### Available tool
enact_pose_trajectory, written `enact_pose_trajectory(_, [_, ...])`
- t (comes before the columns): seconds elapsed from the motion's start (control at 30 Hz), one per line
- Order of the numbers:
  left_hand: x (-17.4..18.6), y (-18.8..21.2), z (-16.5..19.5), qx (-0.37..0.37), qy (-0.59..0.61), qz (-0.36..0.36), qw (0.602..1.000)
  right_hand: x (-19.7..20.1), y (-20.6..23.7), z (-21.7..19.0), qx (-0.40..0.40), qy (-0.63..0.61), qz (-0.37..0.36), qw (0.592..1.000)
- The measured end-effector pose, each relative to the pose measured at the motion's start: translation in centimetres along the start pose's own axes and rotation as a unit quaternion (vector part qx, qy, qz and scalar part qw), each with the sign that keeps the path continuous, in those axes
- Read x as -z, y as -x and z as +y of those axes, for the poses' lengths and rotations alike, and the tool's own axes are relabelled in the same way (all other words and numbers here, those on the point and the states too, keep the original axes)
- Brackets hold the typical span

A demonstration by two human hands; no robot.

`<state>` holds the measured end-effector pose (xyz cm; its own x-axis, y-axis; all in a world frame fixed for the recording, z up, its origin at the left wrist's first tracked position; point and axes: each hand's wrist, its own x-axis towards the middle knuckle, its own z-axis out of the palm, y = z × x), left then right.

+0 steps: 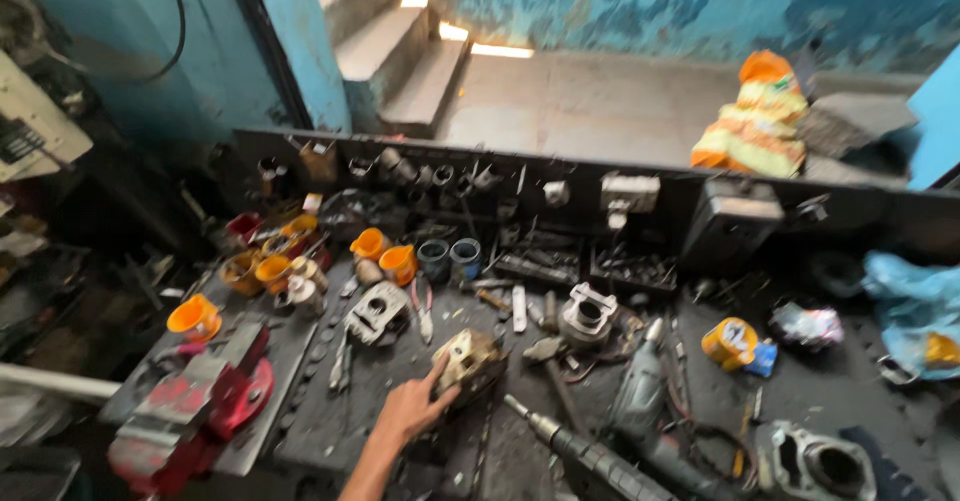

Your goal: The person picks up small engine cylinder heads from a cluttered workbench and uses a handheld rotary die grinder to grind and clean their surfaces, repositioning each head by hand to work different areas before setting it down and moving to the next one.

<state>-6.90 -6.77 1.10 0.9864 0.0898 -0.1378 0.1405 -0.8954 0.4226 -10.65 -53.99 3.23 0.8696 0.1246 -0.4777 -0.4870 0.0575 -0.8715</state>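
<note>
Left hand (412,408) gripping a grimy brass-coloured engine part (468,359) resting on the workbench (400,441), not yet lifted; right hand out of view.

A dull, grimy metal engine part (470,359) is sitting on the rough, oil-blackened workbench (400,411); glossy orange plastic cups (385,256) are shining farther left, near a chipped red-painted metal vise (195,406).
</note>
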Motion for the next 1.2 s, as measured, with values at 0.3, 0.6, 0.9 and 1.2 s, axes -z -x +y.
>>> enact_pose_trajectory(0.3, [0.4,-1.5,-0.8,-0.047,-0.021,0.004,0.999,-4.6,7.6,5.5,0.031,0.064,0.016,0.997])
enact_pose_trajectory(0.6, [1.8,-0.8,0.2,-0.013,0.013,-0.054,0.998,-7.7,6.3,4.2,0.082,0.127,0.037,0.988])
enact_pose_trajectory(0.9, [1.6,-0.7,0.1,-0.013,0.029,-0.060,0.998,-10.6,4.1,-7.7,0.092,0.326,-0.057,0.939])
enact_pose_trajectory(1.2, [1.3,0.0,1.0,-0.010,0.046,-0.032,0.998,-12.0,4.3,-11.0,0.059,0.340,-0.033,0.938])
